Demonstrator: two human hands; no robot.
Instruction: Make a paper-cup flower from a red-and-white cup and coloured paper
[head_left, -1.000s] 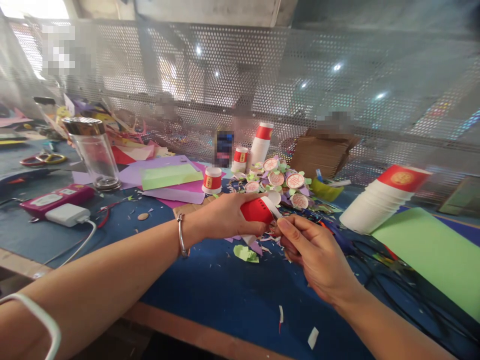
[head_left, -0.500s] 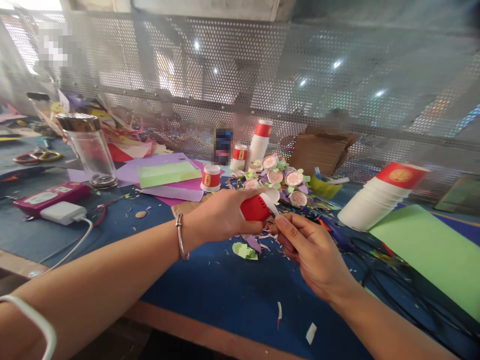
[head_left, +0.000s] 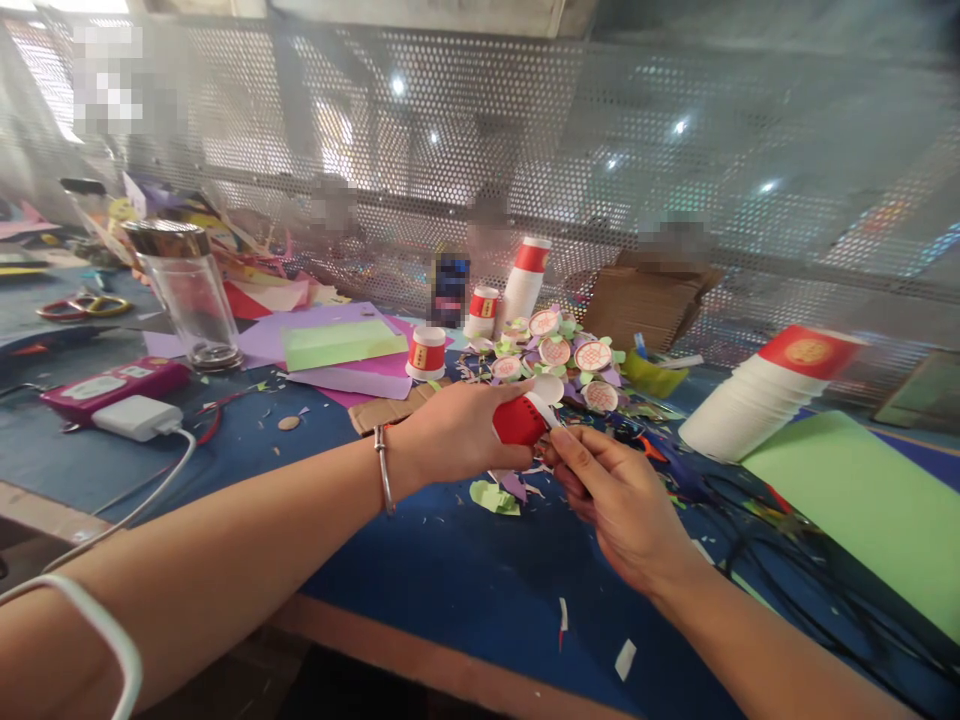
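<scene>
Red cup (head_left: 517,422): L hand (head_left: 450,436), R hand (head_left: 624,497)

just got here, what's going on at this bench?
A person works at a blue table. Their left hand grips a small red paper cup on its side, while the right hand pinches at one end of it. Paper scraps lie under the hands. Flower-like cup pieces sit behind, and a stack of cups lies to the right.

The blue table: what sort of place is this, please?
Probably a paper-craft workbench: coloured paper sheets, a stack of paper cups, scissors and paper scraps lie on the table, and the left hand holds a red cup.
</scene>
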